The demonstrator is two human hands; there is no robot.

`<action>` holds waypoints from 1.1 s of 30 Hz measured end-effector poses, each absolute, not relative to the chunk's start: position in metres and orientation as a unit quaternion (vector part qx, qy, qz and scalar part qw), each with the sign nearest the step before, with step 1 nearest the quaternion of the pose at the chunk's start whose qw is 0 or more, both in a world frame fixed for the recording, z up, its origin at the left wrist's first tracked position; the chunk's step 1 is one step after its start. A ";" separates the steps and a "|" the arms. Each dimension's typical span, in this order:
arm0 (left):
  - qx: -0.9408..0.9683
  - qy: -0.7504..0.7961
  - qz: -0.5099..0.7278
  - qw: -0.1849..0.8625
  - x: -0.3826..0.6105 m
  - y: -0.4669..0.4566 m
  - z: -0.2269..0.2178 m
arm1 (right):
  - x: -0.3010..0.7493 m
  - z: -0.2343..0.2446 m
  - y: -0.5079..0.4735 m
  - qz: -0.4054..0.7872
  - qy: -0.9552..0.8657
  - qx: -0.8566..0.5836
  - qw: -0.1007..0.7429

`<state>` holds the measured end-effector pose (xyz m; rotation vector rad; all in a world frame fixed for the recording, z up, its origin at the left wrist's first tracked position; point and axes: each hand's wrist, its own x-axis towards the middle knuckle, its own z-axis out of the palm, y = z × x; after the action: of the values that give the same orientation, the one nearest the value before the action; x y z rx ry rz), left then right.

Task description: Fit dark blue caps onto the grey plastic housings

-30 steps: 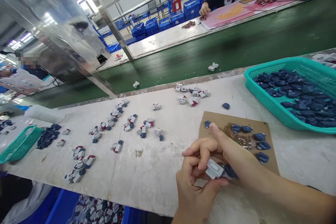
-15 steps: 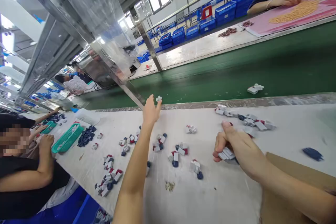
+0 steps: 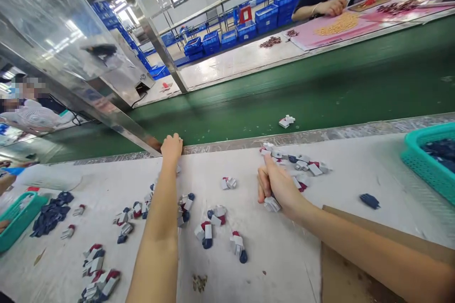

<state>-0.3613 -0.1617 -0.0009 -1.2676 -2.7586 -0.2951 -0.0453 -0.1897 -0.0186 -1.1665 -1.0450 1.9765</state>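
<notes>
My left hand (image 3: 172,147) is at the metal edge of the green conveyor belt (image 3: 227,125), its fingers curled down and closed. What they hold, if anything, is mostly hidden. My right hand (image 3: 279,182) is closed around small light-grey blocky pieces (image 3: 272,204), which show below its fingers, over the white table (image 3: 284,255). Just beyond it lies a row of grey, red and navy pieces (image 3: 302,163). Between my arms are small clusters of such pieces (image 3: 215,216). On the belt rests a white piece with a bit of red (image 3: 286,121).
A teal basket (image 3: 423,170) of navy pieces stands at right, another teal basket (image 3: 21,218) at left beside a navy pile (image 3: 53,213). Brown cardboard (image 3: 341,265) lies under my right forearm. A slanted metal post (image 3: 117,125) rises left of my left hand. Across the belt, a person's hand (image 3: 336,6) rests near beige pieces.
My view has swung right, bringing the right basket in. My left hand has drawn back from a small white piece on the belt and its fingers have closed. The piece on the belt has shifted left.
</notes>
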 end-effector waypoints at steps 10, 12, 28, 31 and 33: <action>-0.608 -0.734 -0.288 -0.089 -0.173 -0.291 0.025 | -0.023 0.013 -0.219 0.820 -0.200 -0.434 0.316; -0.614 -0.658 -0.383 -0.206 -0.133 -0.318 0.009 | -0.022 0.011 -0.227 0.804 -0.177 -0.448 0.348; -0.398 -0.606 -0.537 -0.431 -0.101 -0.333 -0.016 | -0.043 -0.001 -0.248 0.715 -0.246 -0.471 0.454; -0.361 -0.595 -0.533 -0.480 -0.103 -0.330 -0.012 | -0.042 -0.005 -0.255 0.691 -0.294 -0.470 0.464; -0.345 -0.589 -0.527 -0.506 -0.101 -0.329 -0.012 | -0.038 -0.007 -0.258 0.676 -0.326 -0.466 0.469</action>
<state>-0.1011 -0.3291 -0.0118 -1.6819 -2.8722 -2.5663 -0.0376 -0.2581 -0.0068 -1.1413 -0.8004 1.6570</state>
